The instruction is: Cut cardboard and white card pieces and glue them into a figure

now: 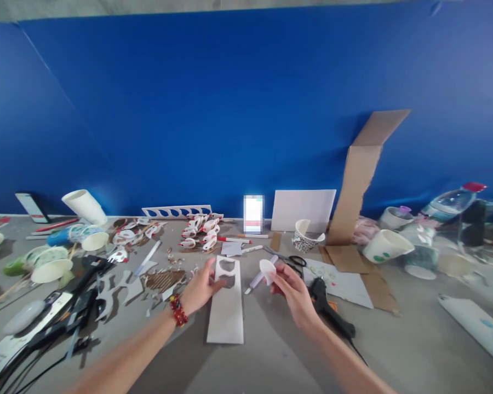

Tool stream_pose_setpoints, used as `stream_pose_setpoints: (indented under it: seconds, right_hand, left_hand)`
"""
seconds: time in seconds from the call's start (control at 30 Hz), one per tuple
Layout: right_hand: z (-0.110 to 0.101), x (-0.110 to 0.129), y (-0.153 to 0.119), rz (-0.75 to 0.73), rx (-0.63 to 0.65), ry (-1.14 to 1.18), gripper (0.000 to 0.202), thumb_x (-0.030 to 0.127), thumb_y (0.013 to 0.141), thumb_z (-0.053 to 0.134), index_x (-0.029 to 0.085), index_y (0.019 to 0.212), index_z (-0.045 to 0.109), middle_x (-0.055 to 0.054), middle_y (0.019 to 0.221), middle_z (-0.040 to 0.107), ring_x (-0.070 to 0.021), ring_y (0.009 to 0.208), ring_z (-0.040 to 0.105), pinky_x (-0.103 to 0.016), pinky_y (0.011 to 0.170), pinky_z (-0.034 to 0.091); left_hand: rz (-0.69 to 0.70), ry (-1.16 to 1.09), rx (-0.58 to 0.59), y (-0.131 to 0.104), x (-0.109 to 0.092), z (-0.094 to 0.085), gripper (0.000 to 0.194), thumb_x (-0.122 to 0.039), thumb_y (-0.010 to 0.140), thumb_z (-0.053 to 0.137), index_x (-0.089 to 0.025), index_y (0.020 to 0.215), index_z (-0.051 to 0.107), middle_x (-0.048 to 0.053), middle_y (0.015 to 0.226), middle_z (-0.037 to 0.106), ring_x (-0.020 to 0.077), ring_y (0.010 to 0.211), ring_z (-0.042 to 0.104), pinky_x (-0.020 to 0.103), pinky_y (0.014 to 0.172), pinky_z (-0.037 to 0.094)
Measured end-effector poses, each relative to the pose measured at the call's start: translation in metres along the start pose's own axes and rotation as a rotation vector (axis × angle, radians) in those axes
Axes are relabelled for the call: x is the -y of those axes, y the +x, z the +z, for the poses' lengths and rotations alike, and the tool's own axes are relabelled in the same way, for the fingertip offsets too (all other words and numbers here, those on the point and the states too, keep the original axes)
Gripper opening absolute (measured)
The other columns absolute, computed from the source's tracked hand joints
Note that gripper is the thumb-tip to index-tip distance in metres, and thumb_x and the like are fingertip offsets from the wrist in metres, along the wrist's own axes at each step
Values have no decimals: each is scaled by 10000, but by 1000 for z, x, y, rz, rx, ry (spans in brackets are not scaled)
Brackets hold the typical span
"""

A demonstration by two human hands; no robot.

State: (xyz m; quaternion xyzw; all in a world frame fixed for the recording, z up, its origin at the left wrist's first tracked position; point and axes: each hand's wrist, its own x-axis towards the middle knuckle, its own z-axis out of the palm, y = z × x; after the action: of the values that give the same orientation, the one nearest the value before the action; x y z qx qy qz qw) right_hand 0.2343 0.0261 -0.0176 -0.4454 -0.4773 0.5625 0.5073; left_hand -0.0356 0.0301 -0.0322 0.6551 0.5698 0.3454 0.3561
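Note:
A long white foam board strip [225, 320] lies flat on the table before me, with two rounded cut-outs near its far end. My left hand [200, 289] rests at its left edge, index finger and thumb spread apart. The thumb reaches over the nearer cut-out. To the right of the strip, my right hand [292, 291] pinches a small white rounded cut-out piece [267, 269] between thumb and fingers. Behind that piece, a utility knife with a pale purple handle [258, 280] lies on the table.
A black glue gun [331, 309] and scissors [296, 261] lie right. Beyond stand a patterned cut paper cup [306, 238] and folded cardboard [357, 186]. Several white-and-red pieces [201, 230] sit at the back. Scraps [164, 279], paper cups [53, 268] and a power strip [33, 323] crowd the left.

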Motion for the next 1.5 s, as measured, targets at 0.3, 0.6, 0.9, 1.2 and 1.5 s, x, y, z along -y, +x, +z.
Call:
stream_pose_setpoints:
  seconds: [0.3,0.6,0.9,1.2,1.5]
  right_hand:
    - [-5,5,-8,86,9,2,348,490,776,716,169,850,604,-25,782,661,-130,599,540,-267,619,442]
    - [3,3,-2,30,26,-134,343,517,810,654,187,784,564,6,668,610,-142,556,558,-262,581,455]
    - [33,6,-9,-448,118,-1163,192,299,864,564,191,1022,573,-90,977,678,-179,665,634,-239,566,413]
    - [-28,39,23,-253,130,-1555,238,314,969,418,244,1067,623,-63,1049,682,-203,932,643,-276,774,462]
    - [-64,37,59,8,99,-1758,160,216,805,607,140,923,684,-168,1031,701,-299,981,660,-337,771,464]
  left_hand:
    - [453,722,229,-30,-6,8,830,-557,744,675,-240,1447,367,150,1541,331,363,1396,308,578,1140,196]
    - [498,428,59,-17,-40,26,405,-426,895,556,-200,1230,551,153,1361,536,313,1294,450,552,1106,288]
    - [81,-399,68,-10,-57,56,361,-392,899,575,-202,1202,522,89,1081,670,207,957,652,303,812,524]
    - [-121,-796,42,-6,-44,42,154,-277,779,681,-164,854,608,11,793,636,142,734,602,238,650,504]
    - [-174,-968,-25,-12,-42,45,217,-331,784,723,-159,855,610,-3,749,646,134,646,632,263,657,500]
